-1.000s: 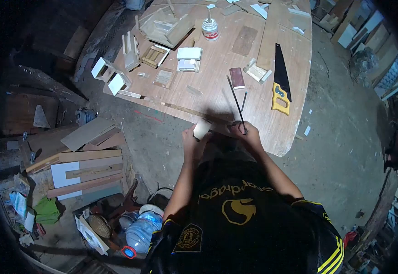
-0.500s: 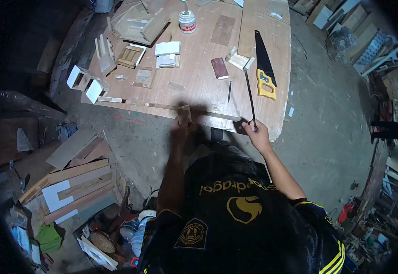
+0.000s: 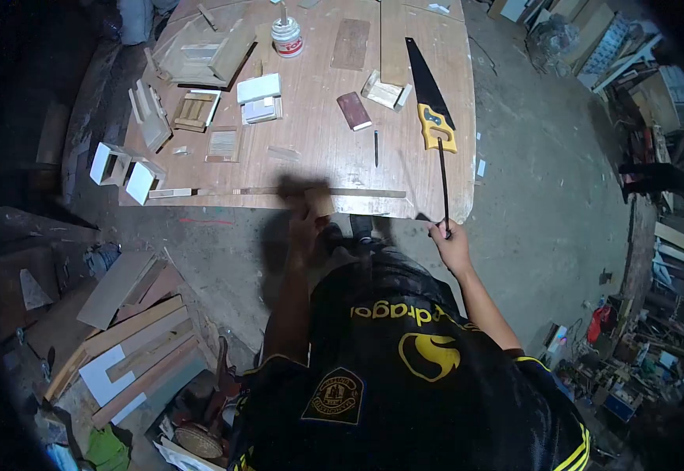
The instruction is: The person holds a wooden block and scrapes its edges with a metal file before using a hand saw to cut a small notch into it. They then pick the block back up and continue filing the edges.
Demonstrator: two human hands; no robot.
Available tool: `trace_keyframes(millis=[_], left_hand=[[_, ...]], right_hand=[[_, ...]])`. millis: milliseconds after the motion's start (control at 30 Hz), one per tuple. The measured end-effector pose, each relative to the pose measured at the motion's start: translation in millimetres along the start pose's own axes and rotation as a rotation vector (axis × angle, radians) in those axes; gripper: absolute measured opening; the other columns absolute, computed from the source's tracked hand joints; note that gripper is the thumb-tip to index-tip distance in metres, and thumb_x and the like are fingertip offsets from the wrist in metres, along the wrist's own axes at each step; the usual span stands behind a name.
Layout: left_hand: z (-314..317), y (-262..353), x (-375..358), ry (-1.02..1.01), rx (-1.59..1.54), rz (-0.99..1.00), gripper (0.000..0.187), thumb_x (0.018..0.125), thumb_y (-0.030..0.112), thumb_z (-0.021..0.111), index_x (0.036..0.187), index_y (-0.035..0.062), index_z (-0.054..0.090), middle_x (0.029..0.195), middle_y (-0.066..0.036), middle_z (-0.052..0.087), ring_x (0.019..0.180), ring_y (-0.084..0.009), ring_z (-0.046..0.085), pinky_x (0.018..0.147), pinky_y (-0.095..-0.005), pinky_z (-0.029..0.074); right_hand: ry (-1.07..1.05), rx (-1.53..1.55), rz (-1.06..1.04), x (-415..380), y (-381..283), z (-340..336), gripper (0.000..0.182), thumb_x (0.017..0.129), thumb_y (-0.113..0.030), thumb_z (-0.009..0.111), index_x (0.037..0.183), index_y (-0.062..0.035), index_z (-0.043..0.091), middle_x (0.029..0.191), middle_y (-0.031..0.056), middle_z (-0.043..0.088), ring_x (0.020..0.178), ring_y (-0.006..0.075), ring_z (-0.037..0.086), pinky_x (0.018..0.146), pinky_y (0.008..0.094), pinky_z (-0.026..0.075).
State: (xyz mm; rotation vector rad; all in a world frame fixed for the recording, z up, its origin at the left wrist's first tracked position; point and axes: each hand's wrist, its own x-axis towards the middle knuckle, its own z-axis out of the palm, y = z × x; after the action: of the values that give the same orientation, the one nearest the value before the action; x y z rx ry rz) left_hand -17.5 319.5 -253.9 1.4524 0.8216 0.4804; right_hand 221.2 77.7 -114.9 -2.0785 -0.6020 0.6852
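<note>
My left hand (image 3: pixel 303 229), in shadow, is closed around a small wooden block (image 3: pixel 319 202) at the table's front edge. Behind the block, a long thin wooden strip (image 3: pixel 365 192) lies along that edge. My right hand (image 3: pixel 453 245) grips the lower end of a thin dark rod (image 3: pixel 444 184), whose exact kind I cannot make out. The rod points away from me, its far tip overlapping the yellow handle of a handsaw (image 3: pixel 431 90) in view. A dark pencil (image 3: pixel 376 149) and a dark red block (image 3: pixel 354 111) lie on the table left of the rod.
The wooden table (image 3: pixel 310 118) bears a white glue tub (image 3: pixel 286 38), a small wooden tray (image 3: pixel 385 90), white blocks (image 3: pixel 259 98) and a wooden model piece (image 3: pixel 208 59). Boards (image 3: pixel 134 353) are stacked on the floor at left. Scrap and tools lie along the right.
The view has shifted, so the table appears farther left. My right hand has moved right with the rod, its tip going from the small tray to the saw handle. My left hand still holds the block.
</note>
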Motion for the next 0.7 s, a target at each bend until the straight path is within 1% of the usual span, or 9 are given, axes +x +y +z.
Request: trace_keyframes(millis=[67, 133, 167, 233, 267, 333, 467, 533, 700], left_hand=[[-4, -17, 10, -0.03, 0.034, 0.055, 0.025, 0.094, 0.02, 0.057, 0.106, -0.0022, 0.057, 0.092, -0.011, 0.064, 0.08, -0.0208, 0.067, 0.071, -0.0325, 0.058], [-9, -24, 22, 0.043, -0.529, -0.457, 0.024, 0.094, 0.02, 0.058, 0.103, -0.0024, 0.057, 0.09, -0.011, 0.064, 0.073, -0.0188, 0.068, 0.065, -0.0309, 0.058], [-10, -27, 23, 0.044, -0.53, -0.458, 0.024, 0.094, 0.02, 0.058, 0.103, -0.0024, 0.057, 0.09, -0.011, 0.064, 0.073, -0.0188, 0.068, 0.065, -0.0309, 0.058], [-8, -17, 22, 0.102, -0.522, -0.429, 0.024, 0.094, 0.02, 0.059, 0.101, -0.0018, 0.057, 0.088, -0.011, 0.065, 0.066, -0.018, 0.067, 0.057, -0.0295, 0.056], [-8, -12, 23, 0.102, -0.523, -0.433, 0.024, 0.094, 0.02, 0.059, 0.101, -0.0018, 0.057, 0.088, -0.011, 0.065, 0.066, -0.018, 0.067, 0.057, -0.0295, 0.056], [-9, -12, 23, 0.094, -0.445, -0.452, 0.025, 0.094, 0.021, 0.059, 0.102, -0.0026, 0.056, 0.084, -0.012, 0.065, 0.062, -0.0189, 0.067, 0.051, -0.0284, 0.054], [-13, -8, 26, 0.038, -0.326, -0.401, 0.028, 0.094, 0.023, 0.058, 0.1, -0.0036, 0.055, 0.081, -0.012, 0.064, 0.061, -0.0203, 0.068, 0.049, -0.0284, 0.053], [-7, 6, 24, 0.123, -0.287, -0.459, 0.032, 0.094, 0.027, 0.057, 0.098, -0.0046, 0.055, 0.081, -0.013, 0.064, 0.06, -0.0208, 0.067, 0.047, -0.0284, 0.053], [-8, 21, 30, 0.136, -0.173, -0.474, 0.035, 0.094, 0.03, 0.057, 0.097, -0.0053, 0.055, 0.081, -0.014, 0.064, 0.06, -0.0219, 0.068, 0.043, -0.028, 0.052]], right_hand=[[0.034, 0.034, -0.011, -3, 6, 1, 0.038, 0.086, -0.014, 0.067, 0.065, -0.0072, 0.037, 0.062, 0.0034, 0.055, 0.063, 0.0091, 0.049, 0.059, 0.026, 0.043], [0.04, 0.004, 0.039, -9, 8, -1, 0.038, 0.087, -0.014, 0.067, 0.064, -0.0073, 0.037, 0.063, 0.0034, 0.055, 0.063, 0.0093, 0.05, 0.059, 0.026, 0.043], [0.046, -0.024, 0.079, -10, 9, -1, 0.038, 0.087, -0.013, 0.067, 0.064, -0.0073, 0.037, 0.063, 0.0035, 0.055, 0.063, 0.0095, 0.05, 0.059, 0.026, 0.043], [0.059, -0.022, 0.074, -12, 7, 2, 0.039, 0.087, -0.014, 0.067, 0.064, -0.0074, 0.037, 0.063, 0.0035, 0.055, 0.063, 0.0098, 0.05, 0.059, 0.0261, 0.043], [0.075, -0.018, 0.068, -14, 6, 4, 0.039, 0.087, -0.014, 0.067, 0.063, -0.0075, 0.036, 0.063, 0.0036, 0.055, 0.063, 0.01, 0.05, 0.059, 0.0261, 0.043], [0.066, -0.002, 0.084, -17, 3, 7, 0.039, 0.087, -0.015, 0.067, 0.063, -0.0076, 0.037, 0.064, 0.0038, 0.056, 0.063, 0.0102, 0.051, 0.06, 0.0263, 0.043], [0.077, 0.026, 0.114, -19, -7, 16, 0.04, 0.087, -0.016, 0.067, 0.062, -0.0077, 0.037, 0.065, 0.0046, 0.057, 0.066, 0.011, 0.054, 0.061, 0.0266, 0.044], [0.068, 0.035, 0.121, -17, -3, 20, 0.04, 0.087, -0.016, 0.068, 0.062, -0.0076, 0.038, 0.065, 0.0049, 0.057, 0.067, 0.0114, 0.055, 0.062, 0.0266, 0.045], [0.069, 0.042, 0.135, -13, 1, 24, 0.04, 0.087, -0.016, 0.068, 0.062, -0.0073, 0.039, 0.066, 0.0058, 0.058, 0.067, 0.0119, 0.056, 0.064, 0.0267, 0.046]])
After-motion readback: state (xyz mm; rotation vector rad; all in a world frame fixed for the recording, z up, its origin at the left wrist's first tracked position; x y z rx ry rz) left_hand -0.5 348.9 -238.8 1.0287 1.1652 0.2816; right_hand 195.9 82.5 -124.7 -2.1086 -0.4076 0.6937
